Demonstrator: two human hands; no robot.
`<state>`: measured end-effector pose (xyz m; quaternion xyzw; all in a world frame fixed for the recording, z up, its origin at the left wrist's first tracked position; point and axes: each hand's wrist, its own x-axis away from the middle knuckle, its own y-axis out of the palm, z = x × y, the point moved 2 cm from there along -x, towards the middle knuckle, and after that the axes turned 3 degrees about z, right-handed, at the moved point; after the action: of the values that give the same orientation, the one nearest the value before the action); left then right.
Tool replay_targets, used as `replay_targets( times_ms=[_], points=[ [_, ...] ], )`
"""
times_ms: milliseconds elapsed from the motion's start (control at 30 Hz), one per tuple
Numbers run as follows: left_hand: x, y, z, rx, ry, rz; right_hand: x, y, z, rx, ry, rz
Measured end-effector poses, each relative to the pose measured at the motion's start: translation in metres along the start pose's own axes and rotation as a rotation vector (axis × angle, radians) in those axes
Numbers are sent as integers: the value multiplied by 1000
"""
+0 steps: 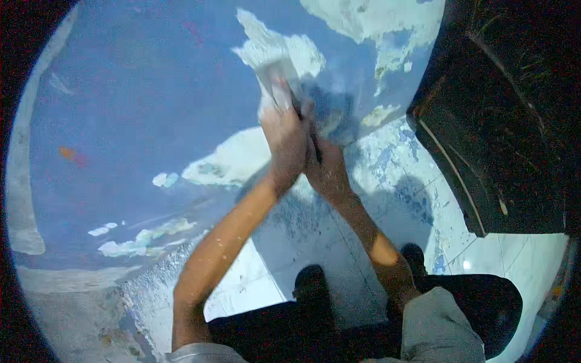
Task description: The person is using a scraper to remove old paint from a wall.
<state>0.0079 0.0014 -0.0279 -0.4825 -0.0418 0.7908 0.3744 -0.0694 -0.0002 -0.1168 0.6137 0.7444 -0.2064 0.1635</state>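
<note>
Before me stands a blue painted wall [136,100] with ragged pale patches where its paint has come off. My left hand [288,140] reaches up the wall and grips a flat pale tool [274,72], which looks like a scraper but is blurred. The tool's upper end lies at the lower edge of a bare patch [286,47]. Close against the left hand is my right hand [327,165], its fingers curled around a dark part [314,143] between the palms, perhaps the handle. Motion blur hides the fingertips and the exact grip.
Paint flakes and dust litter the tiled floor [454,245] along the wall's foot. At right stands a large dark panel [499,136] with a pale edge strip. Below are my dark shoe [313,283] and bent knees. Another wall section [68,299] at lower left is grey and bare.
</note>
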Motion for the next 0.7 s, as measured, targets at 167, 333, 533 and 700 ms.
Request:
replay_targets(
  times_ms=[167, 333, 533, 700],
  points=[
    [14, 7, -10, 682, -801, -29, 11, 2, -18, 23, 23, 35],
    [-30, -17, 25, 528, -293, -147, -23, -8, -37, 19, 32, -41],
    [-2, -4, -3, 343, -474, -61, 9, 1, -22, 0, 57, 21],
    [6, -2, -5, 695, -624, 19, 1, 2, -31, 126, -24, -33]
  ],
)
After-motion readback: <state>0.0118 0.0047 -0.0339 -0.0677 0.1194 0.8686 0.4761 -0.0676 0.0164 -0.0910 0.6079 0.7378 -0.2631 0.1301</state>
